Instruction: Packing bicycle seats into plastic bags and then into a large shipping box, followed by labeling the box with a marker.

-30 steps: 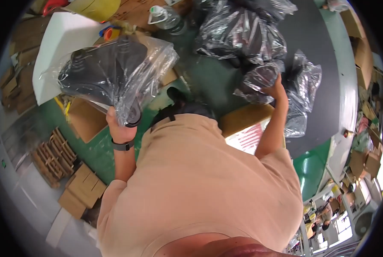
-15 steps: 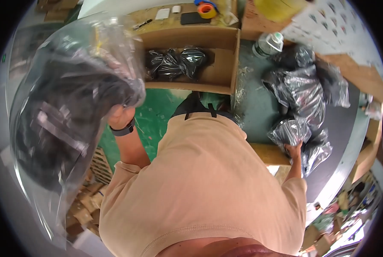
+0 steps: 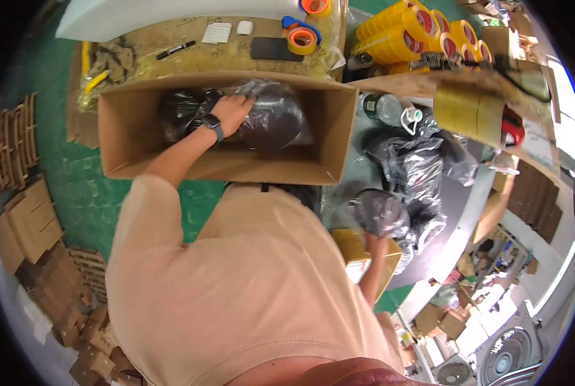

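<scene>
Head view. The left hand (image 3: 233,110) presses flat, fingers spread, on a clear-wrapped dark bundle (image 3: 268,119) inside the open cardboard box (image 3: 329,138), seating it beside another bundle. The right hand (image 3: 372,243) closes on a second wrapped bundle (image 3: 379,213) from the pile by the bench. Half a second earlier, the first bundle was held aloft, outside the box.

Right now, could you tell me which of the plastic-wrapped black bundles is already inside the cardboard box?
The bundle under the left hand, lying in the cardboard box; the others lie outside, right of it.
</scene>
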`<state>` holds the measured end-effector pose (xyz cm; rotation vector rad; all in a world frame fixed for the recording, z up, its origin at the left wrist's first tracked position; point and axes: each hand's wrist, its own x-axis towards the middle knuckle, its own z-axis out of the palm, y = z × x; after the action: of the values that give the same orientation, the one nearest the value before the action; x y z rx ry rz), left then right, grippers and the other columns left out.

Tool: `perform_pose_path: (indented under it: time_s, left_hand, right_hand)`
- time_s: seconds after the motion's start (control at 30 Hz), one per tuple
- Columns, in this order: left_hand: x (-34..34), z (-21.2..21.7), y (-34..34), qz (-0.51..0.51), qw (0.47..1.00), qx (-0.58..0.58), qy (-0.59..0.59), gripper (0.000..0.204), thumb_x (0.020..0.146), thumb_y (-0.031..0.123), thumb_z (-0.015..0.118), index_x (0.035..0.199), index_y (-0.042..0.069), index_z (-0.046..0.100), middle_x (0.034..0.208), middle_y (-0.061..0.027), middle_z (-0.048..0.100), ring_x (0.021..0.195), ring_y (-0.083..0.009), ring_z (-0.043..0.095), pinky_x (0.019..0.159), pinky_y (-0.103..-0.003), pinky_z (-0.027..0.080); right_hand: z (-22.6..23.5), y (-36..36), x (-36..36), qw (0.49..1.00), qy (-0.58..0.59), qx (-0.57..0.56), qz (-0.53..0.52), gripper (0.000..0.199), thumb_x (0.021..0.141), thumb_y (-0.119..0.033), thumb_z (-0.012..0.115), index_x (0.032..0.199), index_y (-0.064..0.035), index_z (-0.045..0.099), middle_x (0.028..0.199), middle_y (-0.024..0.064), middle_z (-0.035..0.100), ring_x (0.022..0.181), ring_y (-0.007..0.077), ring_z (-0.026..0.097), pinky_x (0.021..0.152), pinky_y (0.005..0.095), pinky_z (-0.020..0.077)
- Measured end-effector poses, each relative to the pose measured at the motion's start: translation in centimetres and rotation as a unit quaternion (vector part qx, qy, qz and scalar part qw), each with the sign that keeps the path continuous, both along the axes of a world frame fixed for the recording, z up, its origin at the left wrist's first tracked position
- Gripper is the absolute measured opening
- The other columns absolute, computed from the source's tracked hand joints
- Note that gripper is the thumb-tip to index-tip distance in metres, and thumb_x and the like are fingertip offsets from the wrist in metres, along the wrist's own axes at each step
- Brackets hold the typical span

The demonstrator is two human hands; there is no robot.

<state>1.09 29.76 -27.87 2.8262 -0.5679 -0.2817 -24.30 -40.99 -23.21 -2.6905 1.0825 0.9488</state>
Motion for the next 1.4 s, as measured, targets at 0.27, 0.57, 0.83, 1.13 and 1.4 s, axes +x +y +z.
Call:
perform_pose_path:
  time_s: [0.27, 0.57, 0.83, 1.13, 1.4]
  left_hand:
    - [7.6, -23.2, -12.6, -0.301, 0.93, 0.189, 0.092, 0.04, 0.108, 0.025, 0.05, 0.144, 0.02, 0.068, 0.156, -0.0082, 0.061, 0.152, -0.0296, 0.046, 0.129, -0.068, 0.015]
    - [-3.7, -17.9, -20.2, -0.032, 0.936, 0.108, 0.335, 0.044, 0.104, 0.025, 0.057, 0.144, 0.01, 0.068, 0.155, -0.0184, 0.06, 0.147, -0.0408, 0.051, 0.122, -0.072, 0.028]
    - [-7.9, 10.5, -27.9, 0.093, 0.772, -0.451, 0.438, 0.051, 0.093, 0.025, 0.089, 0.132, -0.001, 0.069, 0.115, -0.0102, 0.078, 0.101, -0.0196, 0.074, 0.093, -0.037, 0.059]
    - [-12.7, 17.8, -33.2, 0.019, 0.628, -0.621, 0.468, 0.078, 0.084, 0.018, 0.088, 0.152, 0.001, 0.054, 0.139, -0.0142, 0.066, 0.121, -0.0265, 0.067, 0.104, -0.04, 0.056]
    - [-17.3, 23.0, -28.8, 0.279, 0.582, -0.719, 0.257, 0.083, 0.075, 0.029, 0.09, 0.145, -0.002, 0.057, 0.128, -0.0127, 0.069, 0.105, -0.0225, 0.069, 0.09, -0.036, 0.056]
  right_hand:
    - [-1.9, 12.2, 0.6, 0.992, -0.012, 0.042, -0.116, 0.119, 0.072, -0.046, 0.086, 0.17, -0.0098, 0.031, 0.144, 0.0322, 0.065, 0.134, 0.0493, 0.062, 0.114, 0.0518, 0.0479]
    - [-0.9, 9.2, 0.1, 0.983, -0.074, 0.089, -0.142, 0.103, 0.075, -0.038, 0.089, 0.163, -0.0077, 0.044, 0.131, 0.0253, 0.073, 0.118, 0.0446, 0.072, 0.093, 0.0504, 0.0605]
    - [10.9, 9.4, -0.6, 0.572, -0.317, 0.625, -0.426, 0.044, 0.098, -0.038, 0.08, 0.119, -0.0028, 0.066, 0.095, 0.0106, 0.072, 0.07, 0.0214, 0.071, 0.061, 0.038, 0.0596]
    - [-9.4, -8.8, 8.4, 0.856, -0.452, 0.192, 0.163, 0.08, 0.091, -0.028, 0.086, 0.154, 0.0055, 0.048, 0.135, 0.0209, 0.068, 0.123, 0.0351, 0.068, 0.103, 0.044, 0.0554]
    - [-5.5, -11.1, 21.3, 0.838, -0.522, 0.138, -0.072, 0.107, 0.076, -0.041, 0.096, 0.148, 0.0192, 0.045, 0.149, 0.0393, 0.055, 0.141, 0.049, 0.054, 0.119, 0.0481, 0.043]
